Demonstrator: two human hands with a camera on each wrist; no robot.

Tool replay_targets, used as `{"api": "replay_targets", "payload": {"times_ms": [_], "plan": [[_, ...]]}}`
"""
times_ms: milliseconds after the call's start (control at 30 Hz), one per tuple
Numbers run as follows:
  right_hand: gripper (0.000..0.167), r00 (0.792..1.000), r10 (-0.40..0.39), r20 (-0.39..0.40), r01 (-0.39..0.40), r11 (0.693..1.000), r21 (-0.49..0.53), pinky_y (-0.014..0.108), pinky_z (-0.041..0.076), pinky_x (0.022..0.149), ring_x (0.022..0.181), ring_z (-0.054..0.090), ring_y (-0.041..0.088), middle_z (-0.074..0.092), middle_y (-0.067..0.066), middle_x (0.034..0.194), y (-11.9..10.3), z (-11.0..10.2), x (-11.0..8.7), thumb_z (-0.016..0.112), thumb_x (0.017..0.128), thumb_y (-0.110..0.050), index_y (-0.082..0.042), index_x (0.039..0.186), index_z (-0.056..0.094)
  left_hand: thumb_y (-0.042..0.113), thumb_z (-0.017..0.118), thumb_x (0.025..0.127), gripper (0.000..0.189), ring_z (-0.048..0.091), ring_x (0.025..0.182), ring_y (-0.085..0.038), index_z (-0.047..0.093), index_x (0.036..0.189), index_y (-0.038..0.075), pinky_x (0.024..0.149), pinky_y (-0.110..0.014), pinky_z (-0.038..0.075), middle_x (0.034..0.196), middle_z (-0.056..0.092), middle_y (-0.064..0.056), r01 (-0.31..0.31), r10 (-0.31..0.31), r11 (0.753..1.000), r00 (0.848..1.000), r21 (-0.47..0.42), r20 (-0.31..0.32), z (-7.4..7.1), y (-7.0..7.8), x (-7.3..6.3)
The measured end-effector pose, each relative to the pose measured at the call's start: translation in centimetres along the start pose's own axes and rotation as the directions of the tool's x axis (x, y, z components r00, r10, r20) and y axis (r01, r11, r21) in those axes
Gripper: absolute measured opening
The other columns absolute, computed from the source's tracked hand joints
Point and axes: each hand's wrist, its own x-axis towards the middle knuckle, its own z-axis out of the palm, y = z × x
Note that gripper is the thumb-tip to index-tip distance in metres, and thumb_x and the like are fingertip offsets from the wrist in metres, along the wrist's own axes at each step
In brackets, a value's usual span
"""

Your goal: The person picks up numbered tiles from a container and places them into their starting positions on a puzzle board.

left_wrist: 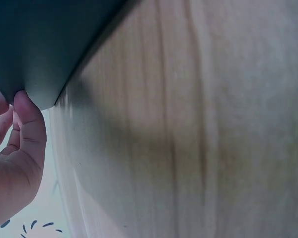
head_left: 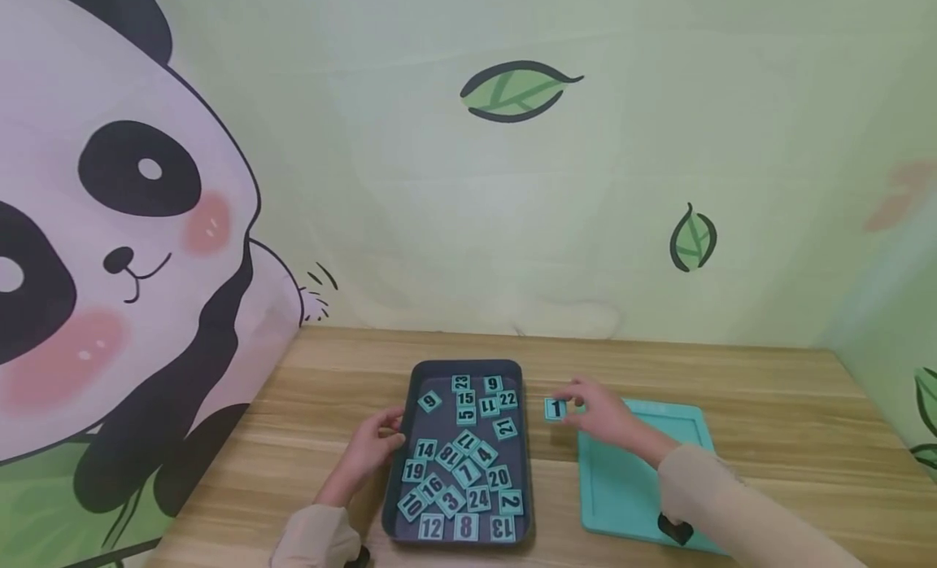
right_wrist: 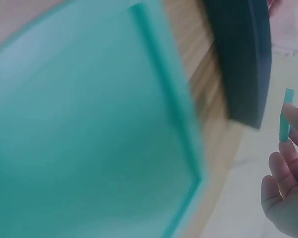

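Note:
My right hand (head_left: 606,413) pinches a small teal tile marked 1 (head_left: 555,409) by its right side, held between the dark tray and the teal board. In the right wrist view the tile (right_wrist: 286,115) appears edge-on between thumb and fingers. At the left side of the dark rectangular tray (head_left: 527,470), my left hand (head_left: 369,454) grips the rim with thumb and fingertips, as the left wrist view shows at the tray's wall (left_wrist: 44,49). Loose square number tiles, such as 24 (head_left: 478,498) and 15 (head_left: 465,398), lie face up inside the tray at various angles.
A flat teal board (head_left: 622,487) with a raised rim lies right of the tray, partly under my right forearm. Both stand on a wood-grain table (head_left: 791,438). Behind it rises a pale green wall (head_left: 410,226) printed with leaves and a panda.

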Motion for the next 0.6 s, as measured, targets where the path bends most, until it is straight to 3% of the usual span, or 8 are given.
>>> {"api": "replay_targets", "payload": {"times_ms": [167,400,600], "plan": [[0.033,0.999,-0.039,-0.029,0.038,0.999,-0.039,0.028,0.044,0.064,0.087,0.052,0.022,0.055,0.005,0.096,2.8,-0.5,-0.6,0.065,0.075,-0.008,-0.006,0.107,0.061,-0.004,0.048,0.083,0.042,0.055,0.087,-0.023,0.047,0.124,0.001,0.062,-0.032,0.049,0.104,0.049,-0.017,0.009,-0.009,1.0,1.0,-0.005,0.007,-0.1,0.0,0.0],[0.033,0.997,0.045,-0.059,-0.047,0.998,-0.034,0.03,0.046,0.067,0.088,0.052,0.023,0.056,0.01,0.102,5.0,-0.6,-0.7,0.064,0.074,-0.003,-0.002,0.107,0.06,-0.004,0.048,0.083,0.042,0.055,0.088,-0.022,0.046,0.125,0.002,0.064,-0.032,0.049,0.105,0.047,-0.018,0.021,-0.02,1.0,1.0,-0.017,0.017,-0.3,0.1,0.0],[0.033,0.996,0.062,-0.056,-0.068,0.993,-0.095,0.04,0.047,0.076,0.092,0.056,0.028,0.057,0.014,0.103,6.3,-0.3,-0.6,0.064,0.072,-0.002,0.0,0.105,0.06,-0.004,0.048,0.083,0.043,0.055,0.088,-0.023,0.046,0.125,0.003,0.065,-0.033,0.05,0.104,0.048,-0.016,0.028,-0.028,1.0,0.999,-0.008,0.02,-0.2,0.0,0.2]]}}
